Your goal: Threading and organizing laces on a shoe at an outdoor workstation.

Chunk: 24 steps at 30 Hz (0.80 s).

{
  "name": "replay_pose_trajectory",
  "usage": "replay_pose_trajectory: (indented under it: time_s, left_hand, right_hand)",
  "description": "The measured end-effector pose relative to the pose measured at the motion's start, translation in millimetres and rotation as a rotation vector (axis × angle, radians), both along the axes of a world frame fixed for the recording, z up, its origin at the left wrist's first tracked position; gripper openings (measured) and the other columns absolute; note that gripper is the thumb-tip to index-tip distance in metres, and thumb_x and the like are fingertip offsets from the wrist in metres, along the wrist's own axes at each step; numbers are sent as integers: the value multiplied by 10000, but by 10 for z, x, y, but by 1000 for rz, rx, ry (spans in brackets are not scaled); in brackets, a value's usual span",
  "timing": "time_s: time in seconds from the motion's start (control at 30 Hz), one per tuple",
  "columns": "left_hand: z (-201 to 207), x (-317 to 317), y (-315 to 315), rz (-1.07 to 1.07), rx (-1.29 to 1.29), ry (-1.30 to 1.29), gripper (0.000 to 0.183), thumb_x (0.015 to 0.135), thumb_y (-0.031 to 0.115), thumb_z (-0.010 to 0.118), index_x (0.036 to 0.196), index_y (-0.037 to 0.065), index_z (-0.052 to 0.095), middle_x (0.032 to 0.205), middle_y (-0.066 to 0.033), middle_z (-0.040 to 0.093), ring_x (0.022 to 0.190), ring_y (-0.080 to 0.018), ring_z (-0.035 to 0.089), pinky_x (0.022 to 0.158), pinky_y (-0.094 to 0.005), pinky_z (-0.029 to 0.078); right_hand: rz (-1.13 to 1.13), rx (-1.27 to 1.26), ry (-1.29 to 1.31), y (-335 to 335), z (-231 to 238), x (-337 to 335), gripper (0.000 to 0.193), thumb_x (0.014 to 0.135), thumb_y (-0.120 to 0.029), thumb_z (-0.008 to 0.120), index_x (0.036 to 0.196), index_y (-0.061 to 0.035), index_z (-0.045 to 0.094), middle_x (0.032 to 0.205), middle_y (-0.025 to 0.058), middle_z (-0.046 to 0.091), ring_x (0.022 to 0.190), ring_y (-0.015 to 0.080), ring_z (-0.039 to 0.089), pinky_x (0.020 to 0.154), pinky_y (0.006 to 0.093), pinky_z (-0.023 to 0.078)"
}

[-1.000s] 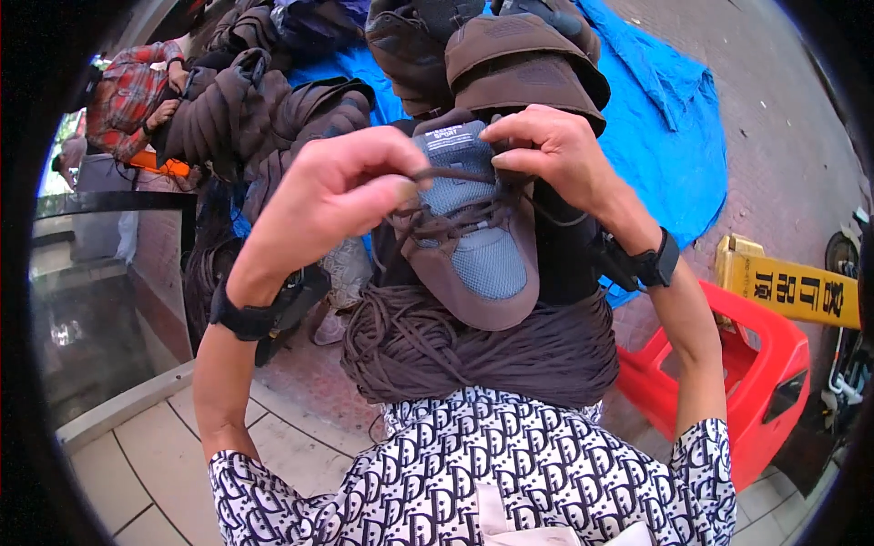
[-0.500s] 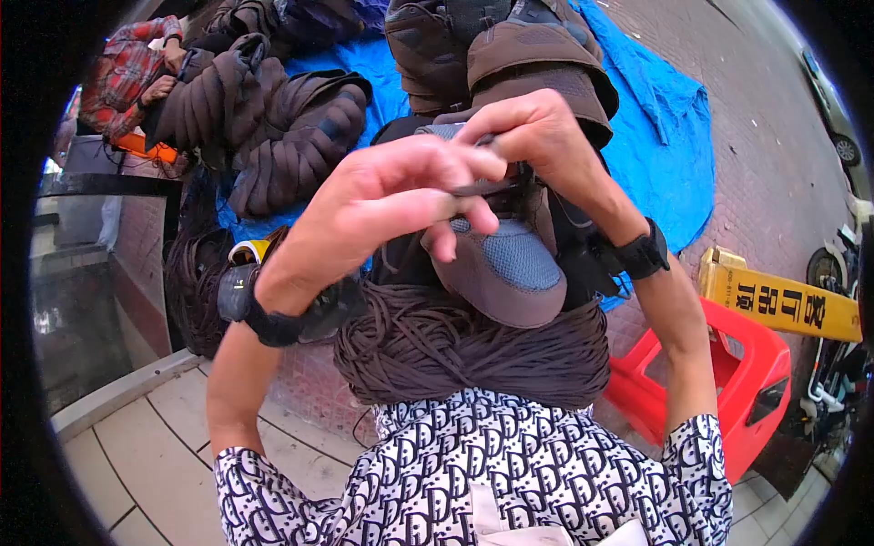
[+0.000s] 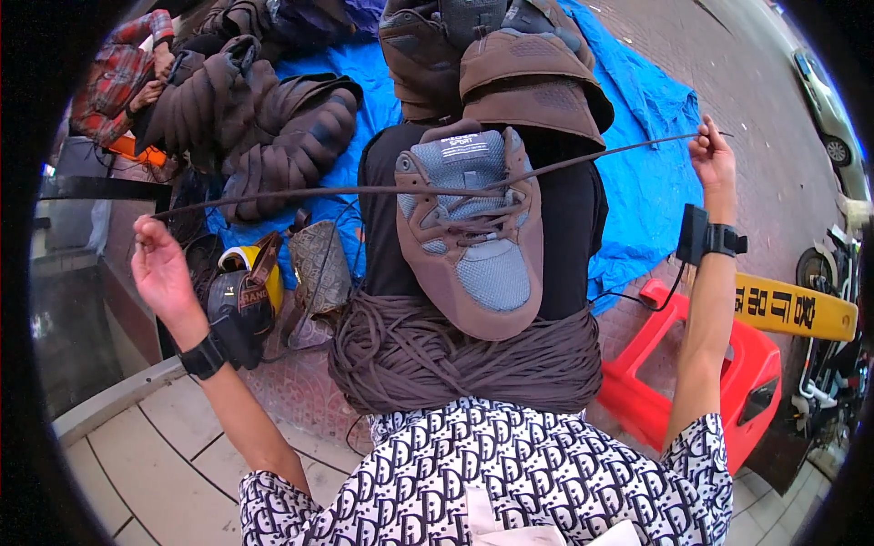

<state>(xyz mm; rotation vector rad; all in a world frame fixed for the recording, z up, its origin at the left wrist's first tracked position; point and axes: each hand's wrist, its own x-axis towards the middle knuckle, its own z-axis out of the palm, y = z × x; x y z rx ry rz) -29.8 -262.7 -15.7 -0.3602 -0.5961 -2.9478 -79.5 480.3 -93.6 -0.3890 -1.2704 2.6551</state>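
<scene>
A brown shoe upper [image 3: 493,273] with a blue-grey mesh tongue and toe lies on my lap, toe toward me. A dark brown shoelace [image 3: 300,192] runs through its eyelets, crossing several times over the tongue. Both ends are pulled wide and taut. My left hand [image 3: 162,264] pinches one end, out to the far left. My right hand [image 3: 713,166] grips the other end, raised at the right, with a short tip sticking out past the fingers. Between the upper and my body rests a thick bundle of loose brown shoelaces [image 3: 464,369].
Stacked shoe uppers [image 3: 537,86] stand beyond my knees on a blue tarp [image 3: 642,182]. Nested piles of uppers [image 3: 300,132] lie to the left, near a person in a plaid shirt [image 3: 123,77]. Bags [image 3: 319,264] sit left of my legs, a red plastic stool [image 3: 628,382] at right.
My hands, close together over the shoe upper before, have moved far apart to left and right. The lace is now stretched tight between them, and the upper is fully exposed.
</scene>
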Motion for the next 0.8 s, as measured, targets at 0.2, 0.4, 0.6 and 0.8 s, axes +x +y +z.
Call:
replay_pose_trajectory:
  time_s: [0.2, 0.4, 0.6, 0.8]
  left_hand:
    - [-47, 8, -496, 119, -113, -12, 302, 820, -47, 404, 1101, -156, 401, 1033, -226, 519, 999, -284, 518, 920, -365, 436]
    - [-302, -22, -325, 177, -62, -179, 207, 832, -40, 458, 1017, -133, 467, 1010, -231, 537, 1023, -289, 509, 953, -372, 411]
    - [-189, -192, -223, 262, -481, -236, 174, 862, 29, 500, 993, -83, 525, 1013, -167, 563, 925, -221, 566, 896, -330, 459]
    - [-23, -233, -197, 246, -728, -250, 183, 877, 87, 505, 1019, -25, 531, 985, -125, 574, 903, -156, 573, 857, -286, 471]
  right_hand:
    - [-111, -6, 13, 651, -19, 15, 193, 869, -107, 516, 1035, -8, 526, 722, 26, 505, 544, 79, 413, 461, 210, 340]
    - [-16, 15, 69, 187, 63, 61, 239, 868, -149, 523, 1044, 12, 539, 712, 39, 509, 556, 101, 420, 493, 232, 332]
    - [164, -74, 250, 213, 318, 201, 274, 862, -231, 526, 1005, -5, 586, 717, 51, 534, 656, 150, 443, 582, 281, 349]
    - [-35, -244, 349, -208, 714, 308, 323, 829, -257, 569, 1016, 6, 587, 658, 29, 477, 664, 135, 440, 621, 287, 339]
